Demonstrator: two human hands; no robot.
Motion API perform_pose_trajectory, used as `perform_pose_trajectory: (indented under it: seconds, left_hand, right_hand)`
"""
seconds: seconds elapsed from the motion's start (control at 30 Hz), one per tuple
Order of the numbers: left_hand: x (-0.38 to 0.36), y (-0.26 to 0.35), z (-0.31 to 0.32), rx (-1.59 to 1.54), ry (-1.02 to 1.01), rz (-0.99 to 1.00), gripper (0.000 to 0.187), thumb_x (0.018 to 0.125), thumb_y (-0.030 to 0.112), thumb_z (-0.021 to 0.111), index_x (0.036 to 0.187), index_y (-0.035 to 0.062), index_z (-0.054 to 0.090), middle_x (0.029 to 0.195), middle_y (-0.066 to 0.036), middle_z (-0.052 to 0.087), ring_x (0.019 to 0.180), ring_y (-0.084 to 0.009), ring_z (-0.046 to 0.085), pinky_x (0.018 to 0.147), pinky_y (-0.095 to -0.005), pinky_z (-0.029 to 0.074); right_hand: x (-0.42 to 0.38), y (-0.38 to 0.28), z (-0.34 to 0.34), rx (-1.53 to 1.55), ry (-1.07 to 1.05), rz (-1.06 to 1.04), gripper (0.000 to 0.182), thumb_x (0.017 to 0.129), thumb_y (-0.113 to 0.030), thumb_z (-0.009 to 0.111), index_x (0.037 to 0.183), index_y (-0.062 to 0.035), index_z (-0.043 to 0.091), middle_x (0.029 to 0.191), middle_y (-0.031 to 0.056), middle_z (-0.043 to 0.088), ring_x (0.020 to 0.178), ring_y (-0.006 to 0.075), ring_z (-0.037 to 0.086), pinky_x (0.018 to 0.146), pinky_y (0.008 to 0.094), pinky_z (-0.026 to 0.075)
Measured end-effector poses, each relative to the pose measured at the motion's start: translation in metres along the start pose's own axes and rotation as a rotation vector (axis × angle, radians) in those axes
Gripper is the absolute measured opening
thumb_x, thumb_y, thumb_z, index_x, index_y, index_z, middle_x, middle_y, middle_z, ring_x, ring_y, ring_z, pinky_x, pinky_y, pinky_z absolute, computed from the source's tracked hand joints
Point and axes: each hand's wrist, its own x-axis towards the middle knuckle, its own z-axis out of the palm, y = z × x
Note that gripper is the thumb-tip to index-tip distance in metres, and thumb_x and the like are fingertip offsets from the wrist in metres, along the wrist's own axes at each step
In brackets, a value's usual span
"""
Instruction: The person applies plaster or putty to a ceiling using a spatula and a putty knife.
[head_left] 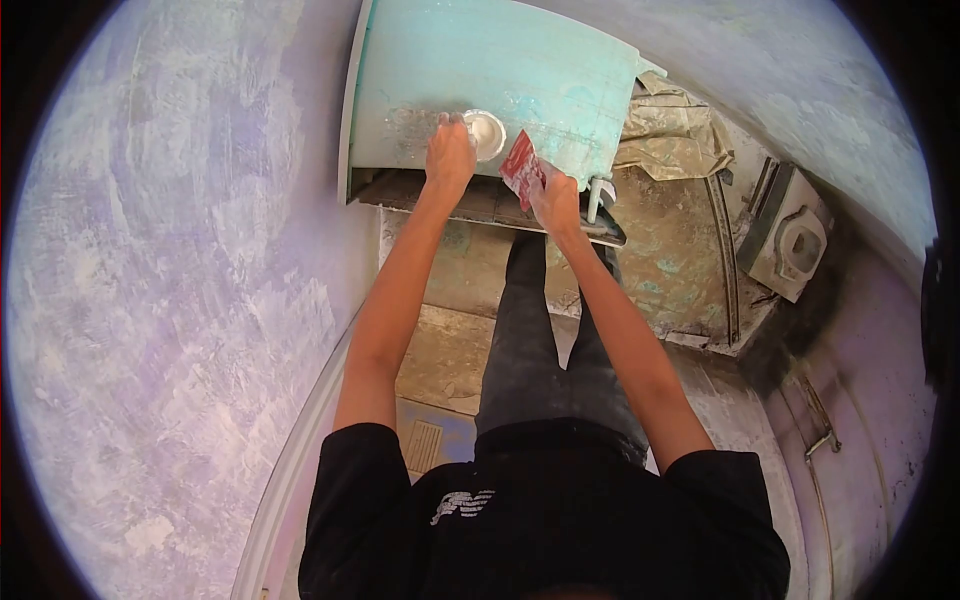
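Note:
Fingers of my left hand are closed at the left rim of a small round white tub, which has whitish paste inside. Just to its right, my right hand grips a flat red scraper smeared with white. The scraper's blade points up and left toward the tub, apart from it. Both hands are over the near edge of a pale turquoise tabletop with white and grey smudges. My fingertips under the tub and around the scraper's handle are partly hidden.
A wall with patchy white over lilac rises close on the left. To the right lie a crumpled tan cloth and a dirty metal-and-white fixture. A pipe with a tap runs along the right wall. Dark shelf boards sit under the tabletop.

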Motion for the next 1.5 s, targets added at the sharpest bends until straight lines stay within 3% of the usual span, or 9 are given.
perform_pose_trajectory:
  seconds: [0.23,0.4,0.63,0.83,1.13,1.33,1.4,1.5]
  left_hand:
    - [0.000,-0.003,-0.010,-0.078,-0.057,-0.012,0.032,0.080,0.009,0.068,0.104,-0.0066,0.056,0.111,-0.027,0.056,0.096,-0.0433,0.061,0.082,-0.0480,0.052]
    - [-0.007,0.005,-0.013,0.013,0.010,0.041,0.030,0.080,0.005,0.066,0.105,-0.0069,0.056,0.111,-0.027,0.056,0.093,-0.0437,0.063,0.079,-0.0475,0.053]
    - [-0.004,0.011,-0.003,0.088,-0.069,0.064,0.033,0.078,0.002,0.065,0.109,-0.0073,0.056,0.112,-0.029,0.056,0.091,-0.0446,0.063,0.079,-0.0471,0.054]
    - [0.005,0.007,-0.017,0.042,-0.005,0.096,0.034,0.079,0.003,0.064,0.110,-0.0075,0.056,0.114,-0.029,0.055,0.090,-0.0445,0.064,0.080,-0.0466,0.054]
    - [-0.015,0.018,-0.008,0.212,-0.133,0.123,0.034,0.078,-0.006,0.059,0.110,-0.0123,0.052,0.120,-0.031,0.051,0.090,-0.0441,0.064,0.077,-0.0450,0.055]
    - [0.000,0.003,-0.001,0.044,-0.085,0.123,0.028,0.079,0.000,0.063,0.103,-0.0089,0.053,0.113,-0.029,0.054,0.092,-0.0454,0.062,0.080,-0.0472,0.053]
    - [0.004,-0.003,-0.003,-0.029,-0.066,0.074,0.034,0.080,0.015,0.069,0.103,-0.0066,0.056,0.108,-0.028,0.056,0.099,-0.0451,0.057,0.084,-0.0502,0.048]
    - [0.006,-0.012,-0.007,-0.035,-0.002,0.062,0.031,0.078,0.018,0.071,0.095,-0.0047,0.060,0.100,-0.027,0.061,0.094,-0.0427,0.060,0.081,-0.0484,0.048]
  right_hand:
    - [0.006,-0.015,0.001,0.014,-0.033,0.031,0.022,0.084,-0.010,0.053,0.100,0.0002,0.064,0.079,0.0267,0.063,0.077,0.0447,0.062,0.071,0.0461,0.049]
    - [0.008,-0.018,0.000,0.054,-0.042,0.043,0.024,0.084,-0.010,0.052,0.102,-0.0003,0.064,0.079,0.0267,0.063,0.078,0.0450,0.062,0.072,0.0463,0.049]
    - [0.005,-0.021,0.001,0.108,-0.083,0.093,0.025,0.083,-0.009,0.052,0.102,0.0007,0.064,0.080,0.0268,0.063,0.077,0.0446,0.063,0.072,0.0454,0.049]
    - [0.004,-0.016,0.010,0.063,-0.019,-0.006,0.023,0.083,-0.009,0.052,0.101,0.0002,0.064,0.079,0.0267,0.063,0.077,0.0450,0.062,0.071,0.0454,0.049]
    - [0.000,-0.008,0.020,0.076,-0.009,0.004,0.022,0.084,-0.009,0.053,0.100,0.0014,0.063,0.080,0.0275,0.063,0.078,0.0453,0.062,0.071,0.0458,0.048]
    - [0.002,-0.015,0.020,0.109,-0.048,0.052,0.022,0.083,-0.008,0.054,0.101,0.0020,0.062,0.081,0.0278,0.063,0.078,0.0461,0.061,0.071,0.0455,0.048]
    - [0.002,-0.016,0.019,0.121,-0.056,0.074,0.022,0.083,-0.008,0.054,0.100,0.0022,0.062,0.081,0.0280,0.063,0.079,0.0464,0.061,0.072,0.0456,0.048]
    - [0.001,-0.015,0.017,0.086,-0.024,0.025,0.021,0.083,-0.008,0.055,0.100,0.0024,0.062,0.082,0.0282,0.063,0.080,0.0464,0.061,0.072,0.0456,0.048]
